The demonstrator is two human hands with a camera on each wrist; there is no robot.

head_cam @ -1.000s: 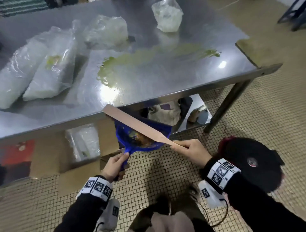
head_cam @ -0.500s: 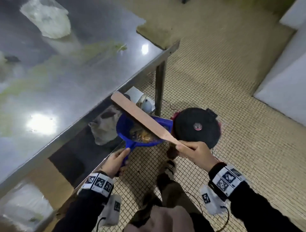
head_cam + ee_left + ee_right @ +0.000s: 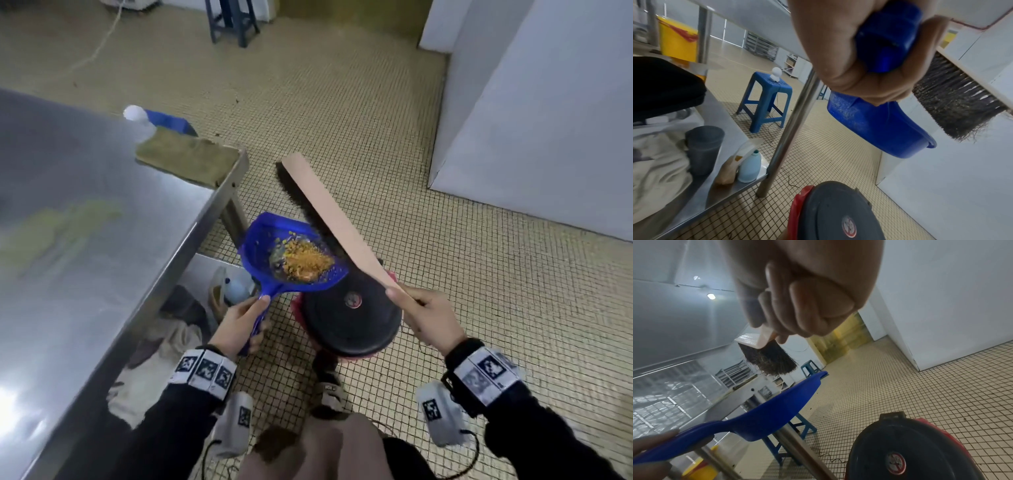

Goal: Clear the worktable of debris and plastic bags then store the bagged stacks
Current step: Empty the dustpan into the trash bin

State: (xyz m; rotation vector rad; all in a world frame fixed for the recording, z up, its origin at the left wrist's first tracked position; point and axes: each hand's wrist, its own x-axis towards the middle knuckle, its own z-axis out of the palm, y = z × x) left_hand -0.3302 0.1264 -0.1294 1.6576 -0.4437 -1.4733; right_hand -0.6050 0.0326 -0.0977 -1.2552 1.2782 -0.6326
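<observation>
At the far left stood the stainless-steel worktable (image 3: 102,240), with a greenish smear on its top and a folded olive-brown cloth (image 3: 186,161) lying at its corner. On the table's lower shelf sat a dark grey cup (image 3: 704,149), a pale blue plastic bottle (image 3: 750,168) and some crumpled cream fabric (image 3: 655,175). Beyond the table leg a blue plastic stool (image 3: 766,99) stood on the yellow tiled floor (image 3: 479,308).

The person's left hand (image 3: 239,325) was wrapped tightly round the handle of a blue plastic dustpan (image 3: 291,257), holding it in the air just off the table's corner. A heap of orange-yellow crumb debris (image 3: 306,262) lay in the pan. Below the pan, on the floor, stood a red bin with a round black lid (image 3: 349,318), lid closed.

To the right, the right hand (image 3: 424,318) gripped the handle of a long wooden brush with dark bristles (image 3: 329,212); the brush slanted up and away, its bristles just beside the pan's far edge. A white wall panel (image 3: 548,120) rose at the far right.
</observation>
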